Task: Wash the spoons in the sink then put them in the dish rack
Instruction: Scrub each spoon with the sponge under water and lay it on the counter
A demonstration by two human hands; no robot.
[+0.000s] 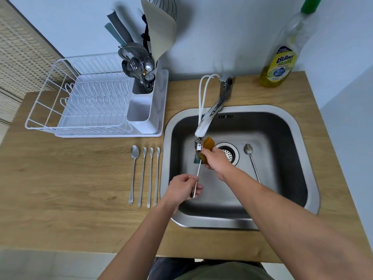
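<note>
Over the steel sink point(302, 138), my left hand point(184, 187) grips the handle of a long spoon point(198, 171) that points up toward the tap. My right hand point(217, 159) is closed on a yellow sponge point(207, 145) wrapped around that spoon's bowl, just below the faucet point(210, 116) spout. One more spoon point(251, 158) lies in the basin, right of the drain. Several long spoons point(144, 176) lie side by side on the wooden counter, left of the sink. The white wire dish rack point(84, 98) stands at the back left.
A cutlery holder point(144, 85) full of utensils sits on the rack's right side, with a white bin in front of it. A bottle of yellow dish soap point(282, 59) stands at the back right. The counter's front edge runs near my body.
</note>
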